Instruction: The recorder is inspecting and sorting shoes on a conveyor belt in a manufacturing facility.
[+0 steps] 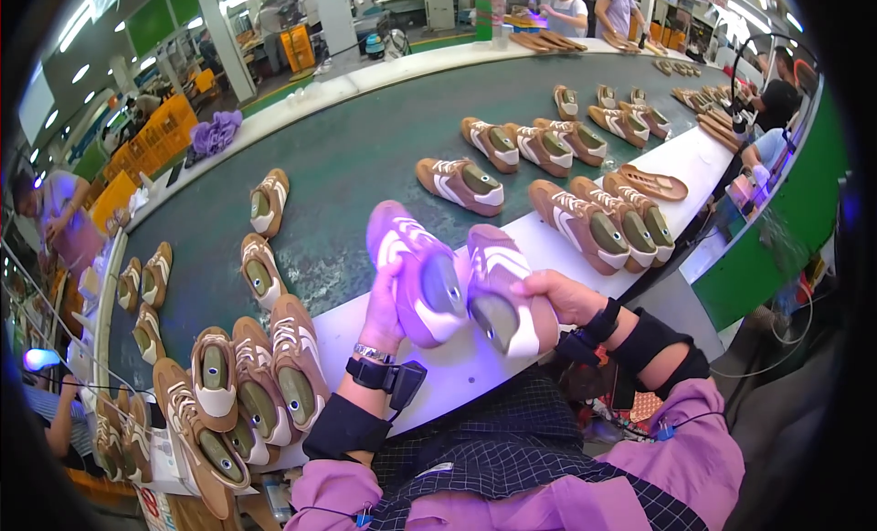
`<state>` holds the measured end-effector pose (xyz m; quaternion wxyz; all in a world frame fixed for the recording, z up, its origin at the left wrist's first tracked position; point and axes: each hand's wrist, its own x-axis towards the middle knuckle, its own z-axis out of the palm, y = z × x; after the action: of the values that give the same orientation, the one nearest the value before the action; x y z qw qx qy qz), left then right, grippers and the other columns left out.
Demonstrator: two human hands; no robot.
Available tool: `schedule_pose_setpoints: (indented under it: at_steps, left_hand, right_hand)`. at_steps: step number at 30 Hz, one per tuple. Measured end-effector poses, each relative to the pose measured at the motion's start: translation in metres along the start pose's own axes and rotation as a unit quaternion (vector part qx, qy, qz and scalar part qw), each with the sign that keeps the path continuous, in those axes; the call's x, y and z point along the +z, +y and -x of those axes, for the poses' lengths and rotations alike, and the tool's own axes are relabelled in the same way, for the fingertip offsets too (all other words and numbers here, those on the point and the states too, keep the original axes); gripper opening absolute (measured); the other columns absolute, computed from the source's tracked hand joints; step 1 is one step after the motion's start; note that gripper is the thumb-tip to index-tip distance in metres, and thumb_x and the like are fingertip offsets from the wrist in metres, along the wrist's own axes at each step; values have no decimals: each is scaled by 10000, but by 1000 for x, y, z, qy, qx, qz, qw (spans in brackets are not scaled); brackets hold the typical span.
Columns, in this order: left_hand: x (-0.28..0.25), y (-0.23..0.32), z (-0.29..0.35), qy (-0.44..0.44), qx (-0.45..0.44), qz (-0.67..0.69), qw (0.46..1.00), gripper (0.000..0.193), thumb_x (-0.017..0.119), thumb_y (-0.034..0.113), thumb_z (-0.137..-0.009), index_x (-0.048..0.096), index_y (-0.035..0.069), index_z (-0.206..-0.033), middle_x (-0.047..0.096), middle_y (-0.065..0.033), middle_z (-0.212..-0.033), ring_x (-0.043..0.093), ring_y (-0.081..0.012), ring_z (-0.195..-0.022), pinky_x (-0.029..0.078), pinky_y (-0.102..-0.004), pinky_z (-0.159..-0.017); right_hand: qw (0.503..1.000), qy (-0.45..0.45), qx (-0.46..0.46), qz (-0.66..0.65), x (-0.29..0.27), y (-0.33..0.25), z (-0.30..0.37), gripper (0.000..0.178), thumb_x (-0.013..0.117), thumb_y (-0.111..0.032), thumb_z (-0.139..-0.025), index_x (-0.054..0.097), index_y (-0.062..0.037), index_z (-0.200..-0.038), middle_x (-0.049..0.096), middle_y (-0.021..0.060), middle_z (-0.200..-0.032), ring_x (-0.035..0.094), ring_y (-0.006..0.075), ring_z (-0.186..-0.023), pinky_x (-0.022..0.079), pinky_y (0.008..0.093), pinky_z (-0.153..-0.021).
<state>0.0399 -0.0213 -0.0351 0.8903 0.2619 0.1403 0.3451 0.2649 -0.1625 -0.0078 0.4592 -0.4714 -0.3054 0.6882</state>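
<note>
My left hand (382,312) is closed around the side of a brown sneaker (418,266) with white stripes and laces, its toe tilted up and away. Beside it, my right hand (571,296) grips a second sneaker (501,280) of the same kind, with the thumb over its upper edge. The two shoes are held side by side above the white ledge (438,376), heels toward me. Purple light falls on both, strongest on the left one. Olive lining shows inside them. The fingers beneath the shoes are hidden.
Several matching sneakers (297,357) crowd the ledge at left, and more (585,225) stand at right beside a loose brown sole (650,182). Beyond runs a green conveyor belt (347,147) carrying other shoes. Purple cloth (216,133) lies on its far edge. Other people work around it.
</note>
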Motion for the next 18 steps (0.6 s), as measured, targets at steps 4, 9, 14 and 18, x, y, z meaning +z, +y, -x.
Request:
schedule_pose_setpoints:
  at_steps: [4,9,14,18]
  left_hand:
    - [-9,25,3,-11,152,15,988,535,471,393,-878,423,34,-1272,536,-114,-1210,534,-249,-1106,424,-388,-971]
    - [-22,47,14,111,209,28,971,488,493,387,-863,460,71,-1233,574,-77,-1165,588,-207,-1034,523,-335,-848]
    - [-30,46,9,134,238,49,961,451,530,379,-855,482,77,-1186,595,-70,-1109,618,-188,-962,561,-308,-758]
    - [-33,38,4,141,234,58,960,478,531,403,-851,473,79,-1197,594,-71,-1100,622,-190,-938,563,-310,-752]
  right_hand:
    - [964,-62,-139,-218,20,-24,-29,538,575,-203,-821,396,41,-1266,553,174,-1178,580,268,-1045,453,408,-943]
    - [937,6,-268,-225,46,-42,-89,428,632,-136,-798,488,-6,-1180,595,79,-1082,590,194,-982,469,361,-888]
    - [913,43,-339,-223,64,-31,-123,431,620,-165,-818,476,-7,-1192,586,84,-1097,585,200,-1003,474,371,-883]
    - [918,83,-301,-244,61,-20,-124,427,610,-165,-831,464,-5,-1200,580,90,-1104,580,197,-1006,463,371,-905]
